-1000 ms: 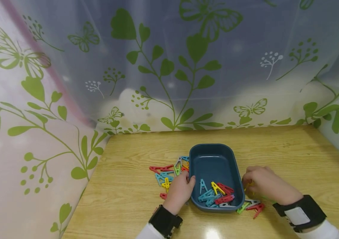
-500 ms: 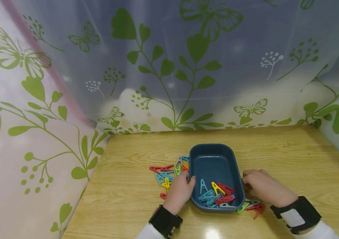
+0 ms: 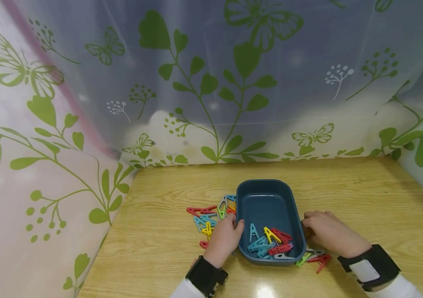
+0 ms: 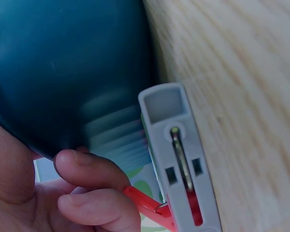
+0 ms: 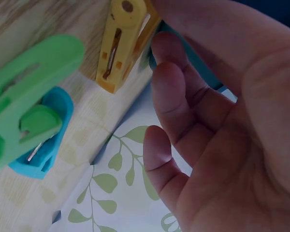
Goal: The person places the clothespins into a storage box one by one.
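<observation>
Currently, from the head, the left hand [image 3: 224, 239] grips a dark blue rectangular plastic basin [image 3: 265, 209], with coloured plastic clothespins [image 3: 258, 244] inside and along both sides. By left wrist, a grey plastic clothespin [image 4: 179, 150] sits beside the basin; by right wrist, a yellow plastic clothespin [image 5: 119, 48] near the basin meets the right hand [image 5: 227, 125], pinched or not I cannot tell.

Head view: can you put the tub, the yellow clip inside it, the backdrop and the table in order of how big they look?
Largest to smallest:
1. backdrop
2. table
3. tub
4. yellow clip
</observation>
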A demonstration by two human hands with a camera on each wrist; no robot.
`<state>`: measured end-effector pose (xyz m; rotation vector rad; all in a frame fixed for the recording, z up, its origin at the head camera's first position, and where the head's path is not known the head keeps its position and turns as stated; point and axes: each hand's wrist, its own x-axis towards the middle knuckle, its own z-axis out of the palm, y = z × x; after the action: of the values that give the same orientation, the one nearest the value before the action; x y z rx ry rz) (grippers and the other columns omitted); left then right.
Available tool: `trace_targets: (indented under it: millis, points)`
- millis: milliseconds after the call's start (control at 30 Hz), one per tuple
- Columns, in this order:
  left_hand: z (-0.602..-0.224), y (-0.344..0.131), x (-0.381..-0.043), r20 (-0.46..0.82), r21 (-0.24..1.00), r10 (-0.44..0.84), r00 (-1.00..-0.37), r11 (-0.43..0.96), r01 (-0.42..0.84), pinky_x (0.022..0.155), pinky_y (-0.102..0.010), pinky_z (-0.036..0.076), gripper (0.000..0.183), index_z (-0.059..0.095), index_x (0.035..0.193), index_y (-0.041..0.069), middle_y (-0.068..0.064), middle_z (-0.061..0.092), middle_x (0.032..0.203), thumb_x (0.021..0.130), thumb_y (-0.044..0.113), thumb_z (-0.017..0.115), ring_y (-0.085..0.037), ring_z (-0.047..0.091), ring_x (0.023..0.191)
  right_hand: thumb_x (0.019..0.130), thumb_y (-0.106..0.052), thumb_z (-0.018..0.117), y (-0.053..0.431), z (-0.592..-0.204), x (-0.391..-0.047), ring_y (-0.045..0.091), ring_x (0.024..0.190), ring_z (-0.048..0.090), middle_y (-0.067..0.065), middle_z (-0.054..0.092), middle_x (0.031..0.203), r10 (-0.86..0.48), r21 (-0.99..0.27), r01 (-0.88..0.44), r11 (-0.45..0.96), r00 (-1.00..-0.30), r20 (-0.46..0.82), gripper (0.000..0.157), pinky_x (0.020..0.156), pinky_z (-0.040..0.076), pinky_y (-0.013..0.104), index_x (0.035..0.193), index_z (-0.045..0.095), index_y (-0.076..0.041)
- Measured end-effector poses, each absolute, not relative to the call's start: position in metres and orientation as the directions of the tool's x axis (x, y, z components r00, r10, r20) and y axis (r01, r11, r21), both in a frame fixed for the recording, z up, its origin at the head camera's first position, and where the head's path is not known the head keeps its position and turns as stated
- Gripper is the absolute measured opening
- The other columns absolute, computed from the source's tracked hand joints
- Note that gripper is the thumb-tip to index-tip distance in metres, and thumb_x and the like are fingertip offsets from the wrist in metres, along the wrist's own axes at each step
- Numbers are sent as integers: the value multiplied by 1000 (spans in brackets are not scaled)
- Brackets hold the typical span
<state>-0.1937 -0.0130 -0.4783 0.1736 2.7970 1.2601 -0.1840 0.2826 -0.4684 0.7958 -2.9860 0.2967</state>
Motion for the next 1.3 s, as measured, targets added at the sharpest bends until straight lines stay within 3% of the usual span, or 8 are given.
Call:
trace_targets:
  millis: [467, 733, 833, 933, 967, 1100, 1200, 1300]
  points:
    - [-479, -14, -193, -11, 749, 135, -991, 658, 82, 49, -25, 29, 32, 50, 78, 12, 2, 38, 62, 104, 27, 62, -14, 42, 51, 79, -4, 86, 284, -453, -184, 5, 67, 54, -9, 58, 80, -428, -116, -480, 870, -850, 307, 23, 60, 48, 29, 85, 68, -17]
    - [-479, -14, -194, -9, 744, 134, -991, 663, 83, 49, -25, 29, 31, 51, 79, 12, 2, 38, 62, 103, 27, 62, -14, 42, 51, 81, -14, 87, 280, -432, -176, 13, 67, 61, -5, 61, 80, -376, -73, -516, 853, -707, 599, 20, 58, 49, 32, 90, 69, -14]
    - [-479, -14, -194, -8, 745, 135, -991, 661, 84, 49, -24, 29, 31, 51, 79, 11, 2, 38, 63, 104, 26, 62, -14, 42, 51, 102, -43, 62, 271, -428, -172, 11, 67, 59, -5, 61, 81, -418, -45, -571, 819, -649, 636, 32, 59, 48, 32, 90, 70, -14]
    - [-479, -14, -194, -5, 748, 138, -990, 657, 88, 49, -24, 29, 31, 51, 79, 11, 2, 38, 63, 104, 26, 62, -14, 42, 51, 105, -56, 23, 259, -425, -166, 6, 69, 57, -8, 60, 82, -476, -19, -625, 781, -615, 628, 63, 60, 46, 32, 90, 70, -16]
    - [-479, -14, -194, -4, 749, 138, -990, 657, 88, 49, -24, 29, 31, 51, 79, 11, 2, 38, 63, 104, 26, 62, -14, 42, 51, 105, -56, 24, 255, -425, -164, 5, 70, 56, -9, 60, 82, -492, -21, -638, 769, -613, 619, 62, 61, 45, 32, 90, 70, -18]
    - [-479, -14, -194, 6, 749, 138, -990, 656, 95, 48, -24, 28, 31, 51, 79, 11, 2, 38, 62, 103, 26, 62, -13, 42, 51, 94, -40, 75, 243, -425, -155, 3, 73, 54, -13, 58, 85, -534, -34, -665, 746, -627, 567, 19, 66, 44, 32, 90, 68, -23]
    - [-479, -15, -193, 12, 749, 138, -990, 655, 101, 48, -24, 28, 32, 50, 78, 11, 3, 37, 62, 103, 26, 62, -13, 41, 50, 71, -18, 95, 235, -428, -151, 2, 73, 52, -15, 56, 85, -552, -38, -665, 746, -650, 522, 34, 68, 44, 34, 88, 67, -26]
    - [-479, -15, -192, 17, 748, 138, -990, 655, 105, 48, -24, 28, 32, 50, 78, 11, 3, 37, 62, 103, 25, 63, -13, 41, 50, 72, -18, 94, 231, -434, -150, 2, 73, 53, -16, 55, 84, -572, -58, -667, 743, -677, 463, 31, 68, 43, 34, 86, 67, -27]
